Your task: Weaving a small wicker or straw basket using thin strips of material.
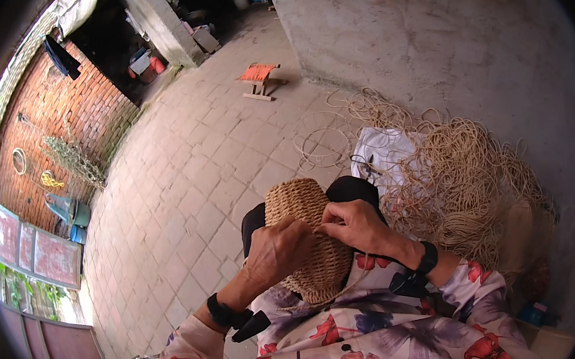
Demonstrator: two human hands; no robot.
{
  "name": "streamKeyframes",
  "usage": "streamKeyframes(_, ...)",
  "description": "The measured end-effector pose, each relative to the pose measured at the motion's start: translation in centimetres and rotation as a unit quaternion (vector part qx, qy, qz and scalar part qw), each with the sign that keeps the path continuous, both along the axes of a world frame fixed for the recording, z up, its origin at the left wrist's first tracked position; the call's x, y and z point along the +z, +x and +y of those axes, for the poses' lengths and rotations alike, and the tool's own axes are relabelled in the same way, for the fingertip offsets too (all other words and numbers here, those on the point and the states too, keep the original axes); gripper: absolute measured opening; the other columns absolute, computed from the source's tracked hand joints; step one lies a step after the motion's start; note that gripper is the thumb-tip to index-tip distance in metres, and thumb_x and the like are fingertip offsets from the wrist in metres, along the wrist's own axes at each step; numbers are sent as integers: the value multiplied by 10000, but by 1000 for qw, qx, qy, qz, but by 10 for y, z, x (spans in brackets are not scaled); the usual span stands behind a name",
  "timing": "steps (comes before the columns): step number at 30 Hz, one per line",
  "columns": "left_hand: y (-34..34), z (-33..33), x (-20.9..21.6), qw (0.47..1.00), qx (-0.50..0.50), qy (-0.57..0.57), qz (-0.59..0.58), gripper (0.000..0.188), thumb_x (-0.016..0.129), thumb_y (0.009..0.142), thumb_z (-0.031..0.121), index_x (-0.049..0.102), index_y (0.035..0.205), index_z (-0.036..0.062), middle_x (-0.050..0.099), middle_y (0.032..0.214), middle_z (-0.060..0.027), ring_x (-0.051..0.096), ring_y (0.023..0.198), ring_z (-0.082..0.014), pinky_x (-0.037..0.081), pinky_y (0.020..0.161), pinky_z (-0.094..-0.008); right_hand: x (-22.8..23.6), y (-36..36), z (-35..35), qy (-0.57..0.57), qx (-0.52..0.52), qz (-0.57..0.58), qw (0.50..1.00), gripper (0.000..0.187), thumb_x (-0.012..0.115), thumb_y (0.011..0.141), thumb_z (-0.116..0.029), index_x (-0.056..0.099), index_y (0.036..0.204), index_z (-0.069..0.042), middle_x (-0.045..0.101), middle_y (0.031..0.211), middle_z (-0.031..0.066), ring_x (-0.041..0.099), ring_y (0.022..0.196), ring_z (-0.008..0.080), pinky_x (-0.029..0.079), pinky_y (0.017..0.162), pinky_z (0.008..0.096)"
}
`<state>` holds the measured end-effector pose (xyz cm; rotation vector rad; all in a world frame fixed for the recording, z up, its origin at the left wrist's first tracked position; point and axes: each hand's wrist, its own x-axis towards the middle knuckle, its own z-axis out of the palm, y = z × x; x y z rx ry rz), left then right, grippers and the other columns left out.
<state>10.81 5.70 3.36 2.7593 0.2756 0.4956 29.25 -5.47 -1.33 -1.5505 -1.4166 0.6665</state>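
Observation:
A woven tan basket [297,201], made of twisted cord, rests across my lap between my knees. My left hand [278,250] is closed against its left side, fingers curled and partly hidden. From the right, my right hand [360,224] pinches at the weave near the middle, thumb and forefinger together, close to the left fingertips. What the pinch holds is too small to make out. A loose strand of cord [359,279] trails from the basket's lower right over my flowered shirt.
A big tangled heap of tan cord [468,177] lies to my right beside a white sack [382,154], with dark-handled scissors [367,166] on it. A plastered wall [439,36] rises behind. A small orange-topped folding stool [259,76] stands ahead on the paving [183,154].

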Motion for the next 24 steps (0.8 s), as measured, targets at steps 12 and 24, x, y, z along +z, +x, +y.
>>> streamKeyframes(12, 0, -11, 2, 997, 37, 58, -17, 142, 728, 825, 108, 666, 952, 107, 569, 733, -44, 603, 594, -212, 465, 488, -355, 1, 10, 5, 35, -2, 127, 991, 146, 696, 906, -96, 629, 874, 30, 626, 729, 11, 525, 708, 35, 459, 612, 242)
streamKeyframes(24, -6, -9, 9, 987, -13, 158, 14, 334, 684, 716, 100, 640, 1045, 142, 473, 737, -24, 584, 603, -189, 462, 493, -354, -13, 6, 13, 3, 55, 161, 985, 176, 704, 884, -141, 643, 874, 24, 663, 726, 64, 580, 696, 69, 490, 626, 282)
